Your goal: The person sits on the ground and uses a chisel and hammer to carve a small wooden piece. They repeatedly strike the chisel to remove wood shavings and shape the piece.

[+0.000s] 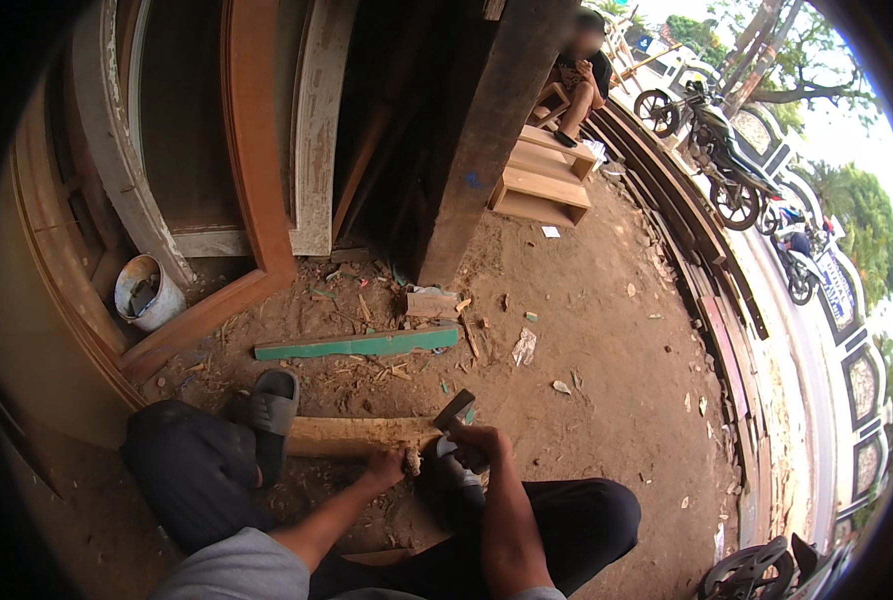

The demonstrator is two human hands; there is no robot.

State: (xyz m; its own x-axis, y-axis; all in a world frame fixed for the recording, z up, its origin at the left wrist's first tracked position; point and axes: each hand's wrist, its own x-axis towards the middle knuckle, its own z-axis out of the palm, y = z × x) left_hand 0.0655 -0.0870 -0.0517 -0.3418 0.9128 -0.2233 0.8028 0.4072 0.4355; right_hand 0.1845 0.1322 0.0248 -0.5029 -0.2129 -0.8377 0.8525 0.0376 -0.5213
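A pale, rough length of wood (332, 433) lies crosswise on the dirt between my feet. My left hand (387, 465) is closed on the wood close to its splintered right end. Just right of it, my right hand (475, 448) grips a short-handled hatchet or hammer (455, 408), whose dark metal head is raised above that end; whether it touches the wood I cannot tell. A grey slide sandal (275, 400) is on my left foot beside the wood. My right foot is partly hidden behind my hands.
A green painted board (357, 345) lies ahead on the dirt. Door frames (262, 260), a bucket (147, 295) and a dark post (467, 170) stand left and ahead. A person (582, 80) sits by wooden boxes (537, 190). Stacked planks (727, 360) and parked motorbikes (727, 160) line the right.
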